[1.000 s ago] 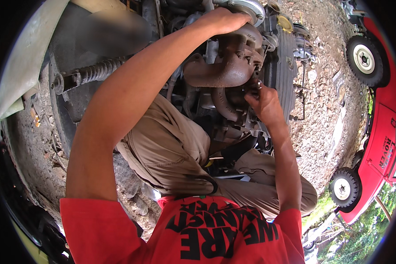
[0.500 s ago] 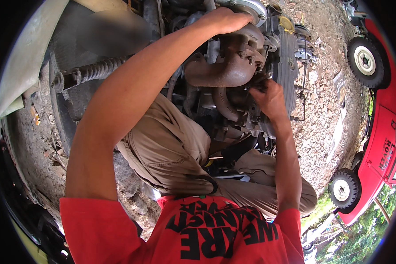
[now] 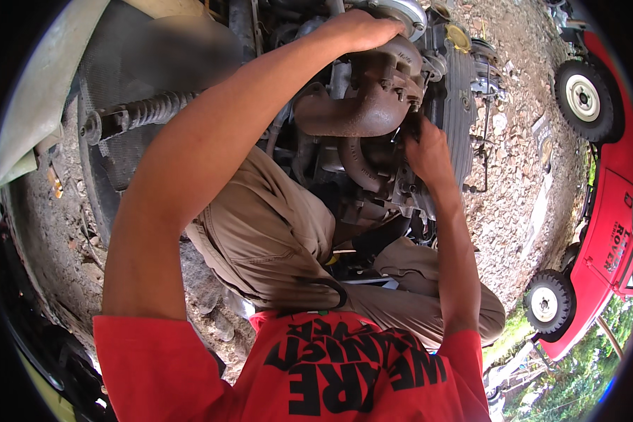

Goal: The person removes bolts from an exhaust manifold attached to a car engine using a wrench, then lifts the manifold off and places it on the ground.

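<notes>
An engine lies in front of me, with a rusty brown, curved exhaust manifold (image 3: 362,116) on its near side. My left hand (image 3: 373,32) reaches across to the far end and grips the round silver turbocharger housing (image 3: 404,15) beside the manifold; some fingertips are hidden behind the metal. Close against the right side of the manifold, below its bolts, my right hand (image 3: 427,149) has its fingers closed together. A small dark thing shows at these fingers, too shadowed to name. A ribbed black engine cover (image 3: 459,119) runs along just right of this hand.
A coil-spring shock absorber (image 3: 144,112) lies to the left on a dark mesh panel. My bent legs in tan trousers (image 3: 267,218) are close to the engine. Stony ground (image 3: 517,155) stretches to the right, where a red vehicle (image 3: 608,225) stands.
My right hand has shifted slightly away from me and turned, its fingers deeper beside the manifold. The left hand stays on the turbocharger housing almost unmoved.
</notes>
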{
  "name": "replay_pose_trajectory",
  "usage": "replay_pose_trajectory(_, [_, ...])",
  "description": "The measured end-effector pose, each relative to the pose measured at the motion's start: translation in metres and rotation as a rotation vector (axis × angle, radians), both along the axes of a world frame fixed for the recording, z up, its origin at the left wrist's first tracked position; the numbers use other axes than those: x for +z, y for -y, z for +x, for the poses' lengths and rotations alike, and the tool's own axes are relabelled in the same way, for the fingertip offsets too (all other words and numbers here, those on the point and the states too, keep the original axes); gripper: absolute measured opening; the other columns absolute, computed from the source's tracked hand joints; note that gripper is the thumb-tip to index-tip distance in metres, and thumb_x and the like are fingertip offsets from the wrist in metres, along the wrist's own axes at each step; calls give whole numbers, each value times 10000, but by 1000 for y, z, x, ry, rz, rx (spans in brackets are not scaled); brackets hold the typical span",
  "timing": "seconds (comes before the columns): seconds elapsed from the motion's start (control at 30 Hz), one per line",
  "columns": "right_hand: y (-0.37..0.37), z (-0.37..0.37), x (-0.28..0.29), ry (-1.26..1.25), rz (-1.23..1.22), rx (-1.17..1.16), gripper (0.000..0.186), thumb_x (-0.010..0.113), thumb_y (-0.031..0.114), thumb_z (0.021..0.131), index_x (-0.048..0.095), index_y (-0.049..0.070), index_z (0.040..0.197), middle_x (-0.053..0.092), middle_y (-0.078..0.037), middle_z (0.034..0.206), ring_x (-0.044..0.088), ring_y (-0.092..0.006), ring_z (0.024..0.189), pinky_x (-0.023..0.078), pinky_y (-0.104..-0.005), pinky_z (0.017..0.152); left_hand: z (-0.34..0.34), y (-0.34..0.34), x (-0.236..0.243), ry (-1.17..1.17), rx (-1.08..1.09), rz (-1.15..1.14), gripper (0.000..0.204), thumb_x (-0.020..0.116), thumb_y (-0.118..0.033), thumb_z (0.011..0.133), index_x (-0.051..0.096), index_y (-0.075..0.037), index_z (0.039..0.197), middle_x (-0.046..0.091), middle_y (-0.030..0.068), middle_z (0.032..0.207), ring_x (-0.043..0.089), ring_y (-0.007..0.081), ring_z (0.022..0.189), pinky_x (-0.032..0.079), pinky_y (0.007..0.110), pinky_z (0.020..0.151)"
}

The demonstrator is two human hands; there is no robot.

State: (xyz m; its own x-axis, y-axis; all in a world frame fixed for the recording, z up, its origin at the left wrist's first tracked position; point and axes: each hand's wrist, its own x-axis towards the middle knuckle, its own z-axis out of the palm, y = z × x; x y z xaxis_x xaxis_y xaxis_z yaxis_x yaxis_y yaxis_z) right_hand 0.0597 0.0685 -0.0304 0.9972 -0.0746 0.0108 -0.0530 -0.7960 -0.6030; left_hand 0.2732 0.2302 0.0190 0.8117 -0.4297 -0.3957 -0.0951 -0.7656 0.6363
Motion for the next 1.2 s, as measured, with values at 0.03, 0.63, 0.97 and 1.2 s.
replay_pose_trajectory(0.03, [0,0,-1,-77,53,-61,233,588,76,874,613,-65,1057,680,-263,821,680,-436,791,531,-476,709,3,4,-10,17,-17,-36,730,452,-659,852,683,-68,1213,593,272,1309,559,395,1246,426,422,1032])
replay_pose_trajectory(0.63, [-14,-11,24,-48,247,-253,252,585,154,944,648,-46,1084,679,-283,962,679,-409,950,517,-422,792,-2,-9,8,-35,-17,-24,726,439,-668,867,709,-75,1186,592,282,1304,563,402,1243,420,429,1038])
replay_pose_trajectory(0.97, [-20,-49,69,-74,-27,-120,186,603,92,908,656,-41,1027,688,-252,876,666,-446,800,522,-490,719,9,-4,-21,16,-56,-125,715,472,-660,849,670,-99,1246,589,240,1338,555,377,1253,423,422,1032])
replay_pose_trajectory(1.2, [-45,-70,55,23,-222,-116,212,621,54,879,639,-22,1076,677,-225,844,681,-382,771,543,-446,657,15,5,-42,15,-36,-110,698,475,-651,860,647,-128,1288,567,228,1376,532,375,1283,417,420,1046])
